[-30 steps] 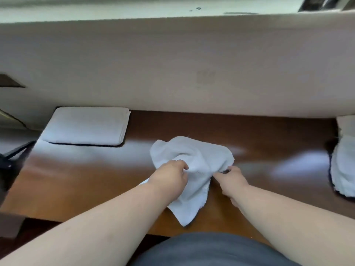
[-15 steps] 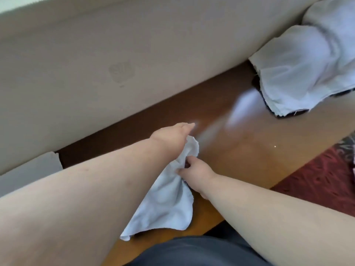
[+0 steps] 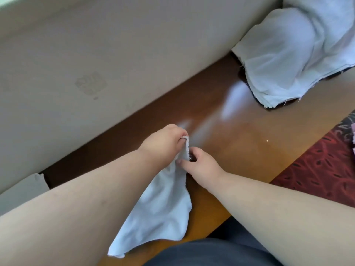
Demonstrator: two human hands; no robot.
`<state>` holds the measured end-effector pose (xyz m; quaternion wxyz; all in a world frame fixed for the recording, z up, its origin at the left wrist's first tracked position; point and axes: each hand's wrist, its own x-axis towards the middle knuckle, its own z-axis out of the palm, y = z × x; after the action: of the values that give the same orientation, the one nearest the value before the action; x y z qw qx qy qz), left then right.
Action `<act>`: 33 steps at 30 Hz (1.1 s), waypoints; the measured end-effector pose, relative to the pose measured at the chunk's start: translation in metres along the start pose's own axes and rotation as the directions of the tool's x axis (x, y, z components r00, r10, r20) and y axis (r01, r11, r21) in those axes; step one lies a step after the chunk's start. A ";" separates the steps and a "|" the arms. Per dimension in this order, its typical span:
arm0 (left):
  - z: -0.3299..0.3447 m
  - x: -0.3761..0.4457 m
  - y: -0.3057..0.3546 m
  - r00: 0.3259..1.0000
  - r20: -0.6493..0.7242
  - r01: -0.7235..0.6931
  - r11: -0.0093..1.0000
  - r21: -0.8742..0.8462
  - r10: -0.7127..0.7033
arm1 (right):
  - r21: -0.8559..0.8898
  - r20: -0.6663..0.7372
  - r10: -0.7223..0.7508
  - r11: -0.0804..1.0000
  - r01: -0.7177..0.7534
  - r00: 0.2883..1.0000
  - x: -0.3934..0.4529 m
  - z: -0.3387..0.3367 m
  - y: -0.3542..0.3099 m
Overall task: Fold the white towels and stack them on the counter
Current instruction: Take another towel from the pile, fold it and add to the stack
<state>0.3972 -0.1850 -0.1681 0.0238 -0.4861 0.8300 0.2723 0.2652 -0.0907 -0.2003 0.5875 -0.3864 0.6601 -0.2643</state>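
A small white towel point(image 3: 163, 214) hangs loose over the brown wooden counter point(image 3: 240, 146), its lower part draped toward the counter's near edge. My left hand point(image 3: 163, 143) grips the towel's top edge with curled fingers. My right hand point(image 3: 199, 164) pinches the same edge just below, touching the left. A heap of unfolded white towels point(image 3: 292, 54) lies at the far right of the counter. A corner of the folded towel stack point(image 3: 23, 191) shows at the left edge, mostly hidden by my left forearm.
A beige wall point(image 3: 115, 54) rises straight behind the counter. Red patterned carpet point(image 3: 322, 169) shows past the counter's right front edge. My dark-clothed lap point(image 3: 211, 252) is at the bottom.
The view swung right, bringing the unfolded heap into sight and pushing the folded stack to the edge. Both hands lifted the towel off the counter and now hold one edge close together.
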 end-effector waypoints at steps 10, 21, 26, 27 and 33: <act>-0.033 0.029 -0.019 0.939 -0.230 0.230 0.965 -0.127 -0.254 | 0.068 0.293 0.242 0.960 -0.273 0.925 -0.009 -0.026 0.003; -0.040 0.085 0.011 0.908 -0.268 0.281 0.942 -0.182 -0.322 | 0.231 0.100 0.329 0.910 -0.343 0.939 -0.049 -0.142 0.042; -0.038 0.135 0.044 0.898 -0.294 0.253 0.931 -0.265 -0.328 | 0.159 -0.245 0.237 0.966 -0.202 0.940 -0.031 -0.188 0.049; -0.036 0.146 0.051 0.899 -0.297 0.246 0.933 -0.263 -0.321 | 0.137 -0.293 0.226 0.971 -0.193 0.929 -0.024 -0.197 0.052; -0.008 0.184 0.077 0.969 -0.129 0.161 0.934 -0.319 -0.211 | -0.124 -0.446 0.189 0.955 -0.270 0.875 0.015 -0.243 0.075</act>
<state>0.2387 -0.3060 -0.1837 -0.0935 -0.5810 0.7270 0.3539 0.0120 -0.0862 -0.2276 0.4170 -0.2894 0.8357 -0.2096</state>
